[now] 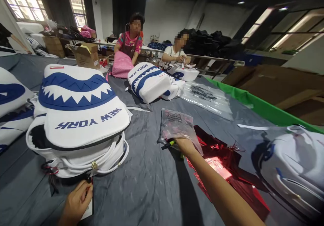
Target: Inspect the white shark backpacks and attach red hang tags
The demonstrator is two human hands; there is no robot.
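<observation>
In front of me on the left stands a white backpack [83, 94] with a blue zigzag tooth pattern and NEW YORK lettering. My left hand [77, 200] is closed at its lower front, thumb and fingers pinched on a tag [87, 211] partly hidden behind the hand. A small red bit shows at the fingertips. My right hand [183, 145] reaches into a clear plastic bag [177, 121] with small pinkish contents. The fingers of that hand are hidden by the bag. Beside the wrist lies a black and yellow-green object [169, 144], too small to name.
Shiny red packets [217, 165] lie under my right forearm. Another white backpack [293, 161] is at the right and more stand at the left edge. Across the table, two people handle a pink bag [123, 65] and a white bag [183, 73]. A flat plastic bag [205, 97] lies near.
</observation>
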